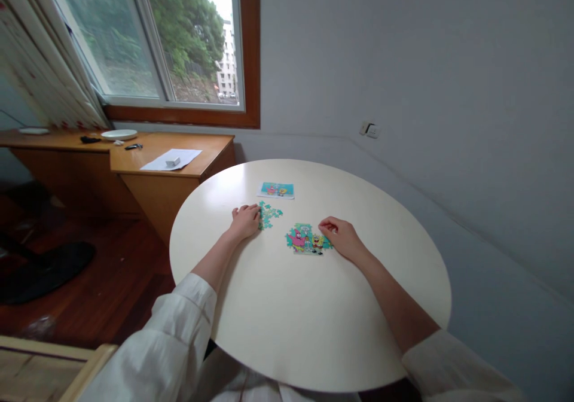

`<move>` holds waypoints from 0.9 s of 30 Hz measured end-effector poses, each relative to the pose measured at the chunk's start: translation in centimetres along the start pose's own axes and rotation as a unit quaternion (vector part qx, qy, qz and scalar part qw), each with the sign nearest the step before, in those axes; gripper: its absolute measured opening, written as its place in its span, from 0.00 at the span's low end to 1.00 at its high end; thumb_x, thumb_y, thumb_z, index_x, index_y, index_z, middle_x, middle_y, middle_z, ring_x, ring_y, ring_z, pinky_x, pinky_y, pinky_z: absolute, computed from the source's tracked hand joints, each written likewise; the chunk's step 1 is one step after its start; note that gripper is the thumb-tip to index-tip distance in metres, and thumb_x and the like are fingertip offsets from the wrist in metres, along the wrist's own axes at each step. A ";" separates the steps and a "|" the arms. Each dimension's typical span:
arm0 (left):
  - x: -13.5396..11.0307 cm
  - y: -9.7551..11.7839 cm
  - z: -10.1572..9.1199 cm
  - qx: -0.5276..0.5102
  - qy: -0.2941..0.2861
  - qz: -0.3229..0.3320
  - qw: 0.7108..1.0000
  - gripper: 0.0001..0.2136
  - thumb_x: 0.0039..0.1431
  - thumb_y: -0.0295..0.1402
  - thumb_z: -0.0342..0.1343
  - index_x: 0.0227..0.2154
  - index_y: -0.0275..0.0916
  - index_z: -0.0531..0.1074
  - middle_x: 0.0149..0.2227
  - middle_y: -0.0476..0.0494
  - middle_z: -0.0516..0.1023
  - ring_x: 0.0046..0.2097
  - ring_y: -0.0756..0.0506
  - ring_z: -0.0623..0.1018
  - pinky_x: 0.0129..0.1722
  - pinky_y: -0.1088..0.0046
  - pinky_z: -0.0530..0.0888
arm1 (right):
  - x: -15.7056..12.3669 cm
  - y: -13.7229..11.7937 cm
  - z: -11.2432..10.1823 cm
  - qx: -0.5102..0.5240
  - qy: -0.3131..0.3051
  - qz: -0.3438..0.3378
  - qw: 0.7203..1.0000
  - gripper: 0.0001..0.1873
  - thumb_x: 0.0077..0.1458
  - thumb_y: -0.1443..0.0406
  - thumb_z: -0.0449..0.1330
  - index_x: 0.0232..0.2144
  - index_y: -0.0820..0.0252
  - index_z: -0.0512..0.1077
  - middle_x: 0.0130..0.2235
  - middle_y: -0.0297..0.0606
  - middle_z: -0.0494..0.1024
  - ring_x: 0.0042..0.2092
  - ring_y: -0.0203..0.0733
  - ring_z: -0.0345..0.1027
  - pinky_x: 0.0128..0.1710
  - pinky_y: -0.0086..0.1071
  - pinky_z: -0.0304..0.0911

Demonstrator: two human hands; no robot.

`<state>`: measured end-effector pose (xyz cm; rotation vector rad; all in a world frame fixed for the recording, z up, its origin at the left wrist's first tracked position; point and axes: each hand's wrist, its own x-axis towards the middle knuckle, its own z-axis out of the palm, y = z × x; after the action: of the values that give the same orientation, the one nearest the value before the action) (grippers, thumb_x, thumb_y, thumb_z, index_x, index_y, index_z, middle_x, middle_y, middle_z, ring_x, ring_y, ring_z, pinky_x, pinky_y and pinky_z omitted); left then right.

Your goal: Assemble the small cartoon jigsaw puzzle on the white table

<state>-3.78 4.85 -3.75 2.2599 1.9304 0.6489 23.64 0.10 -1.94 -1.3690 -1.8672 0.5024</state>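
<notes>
My left hand (246, 220) lies spread by loose jigsaw pieces (271, 214). At the SpongeBob puzzle (305, 241), my right hand's (342, 235) grip I can't tell.

From my head feed I see a round, cream-white bench (287, 312) with a smooth top. I take the part-built puzzle (307, 240) as my landmark: it lies flat, a pink figure, a paler one and a yellow one joined up, its near edge straight and its sides ragged with tabs. Beyond it to the left I have a scatter of loose green pieces (269, 215), some overlapping. Farther beyond the puzzle, also leftward, I make out a blue picture sheet (277, 190) with pale borders, showing similar figures.
</notes>
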 end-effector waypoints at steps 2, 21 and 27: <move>-0.1 0.1 -0.2 0.008 0.002 0.003 1.000 0.15 0.57 0.32 0.40 0.38 0.46 0.71 0.50 0.47 0.69 0.52 0.39 0.64 0.50 0.49 0.51 | 0.0 0.0 0.0 0.000 0.000 -0.001 1.000 0.10 0.45 0.61 0.52 0.24 0.62 0.69 0.24 0.35 0.71 0.27 0.35 0.61 0.29 0.29 0.57; -0.1 -0.2 -0.6 -0.002 0.043 0.002 0.999 0.17 0.49 0.22 0.45 0.36 0.44 0.74 0.46 0.44 0.72 0.47 0.39 0.65 0.42 0.59 0.54 | 0.0 0.3 0.0 0.005 -0.008 0.002 1.000 0.10 0.46 0.61 0.52 0.25 0.62 0.69 0.24 0.35 0.71 0.27 0.35 0.61 0.29 0.29 0.57; 0.2 -0.7 -0.1 -0.010 0.027 0.013 1.000 0.15 0.46 0.21 0.46 0.29 0.43 0.75 0.45 0.47 0.73 0.48 0.40 0.65 0.44 0.58 0.53 | 0.1 0.2 0.0 0.003 -0.008 0.005 1.000 0.10 0.45 0.61 0.52 0.25 0.62 0.69 0.24 0.35 0.71 0.27 0.35 0.61 0.29 0.29 0.57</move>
<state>-4.49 5.18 -3.84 2.2813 1.9125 0.7360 23.77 0.27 -2.08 -1.3743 -1.8706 0.5253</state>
